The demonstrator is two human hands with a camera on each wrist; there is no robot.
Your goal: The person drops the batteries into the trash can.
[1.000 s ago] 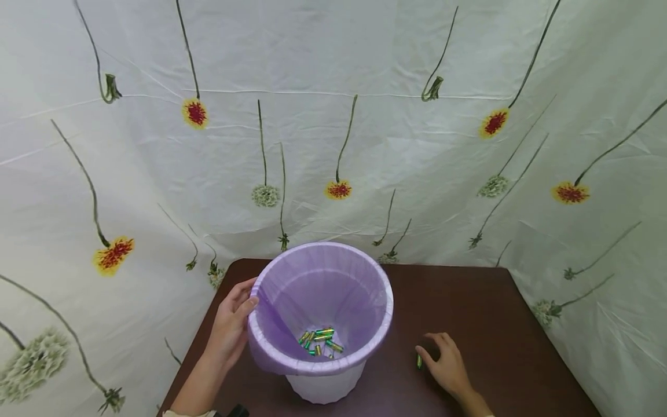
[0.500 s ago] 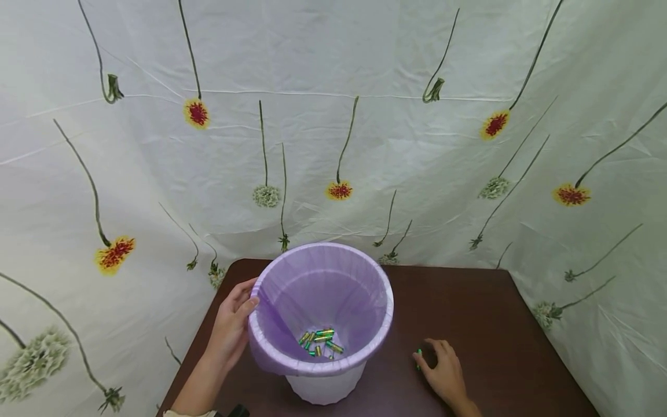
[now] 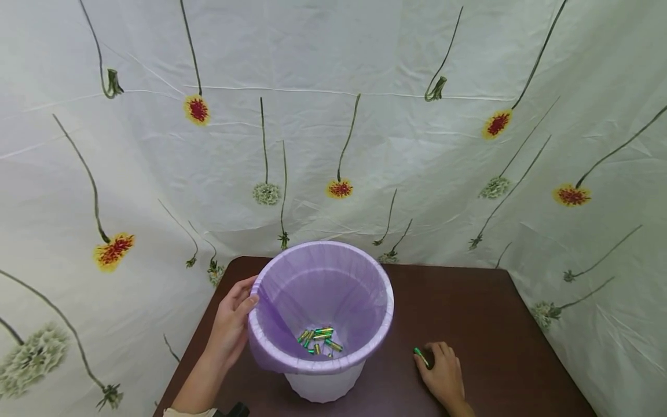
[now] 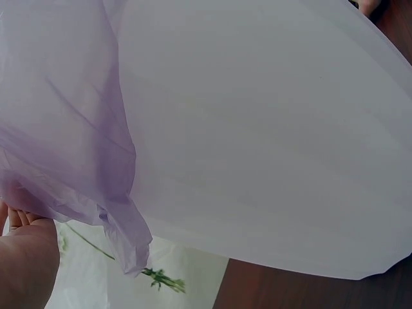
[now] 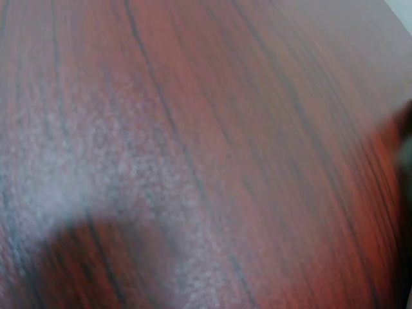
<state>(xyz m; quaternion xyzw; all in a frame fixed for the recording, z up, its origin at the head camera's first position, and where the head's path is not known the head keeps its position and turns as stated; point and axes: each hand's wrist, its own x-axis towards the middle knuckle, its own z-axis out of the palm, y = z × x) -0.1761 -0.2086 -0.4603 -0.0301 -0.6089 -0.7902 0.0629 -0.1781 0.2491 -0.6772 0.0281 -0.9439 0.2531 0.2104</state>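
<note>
My left hand [image 3: 231, 323] grips the left rim of a white bin [image 3: 325, 383], thumb over the edge. A thin purple liner bag [image 3: 333, 278] covers the inside and folds down over the rim. Several green-and-gold batteries [image 3: 322, 336] lie at the bottom of the bag. To the right of the bin, low over the table, my right hand [image 3: 444, 373] pinches one more battery [image 3: 422, 358] between thumb and fingers. In the left wrist view the liner bag [image 4: 71, 116] hangs over the bin's white side [image 4: 257, 148], and its folds partly hide the left hand [image 4: 29, 257].
The dark brown wooden table [image 3: 469, 301] bears the bin; its wood grain fills the right wrist view. White cloth [image 3: 417, 150] printed with flowers hangs behind and on both sides. A black object [image 3: 239, 410] shows by the left sleeve.
My right hand has closed its thumb and fingers on the battery on the table and turned it, with its end pointing up and left. The left hand keeps its hold on the rim.
</note>
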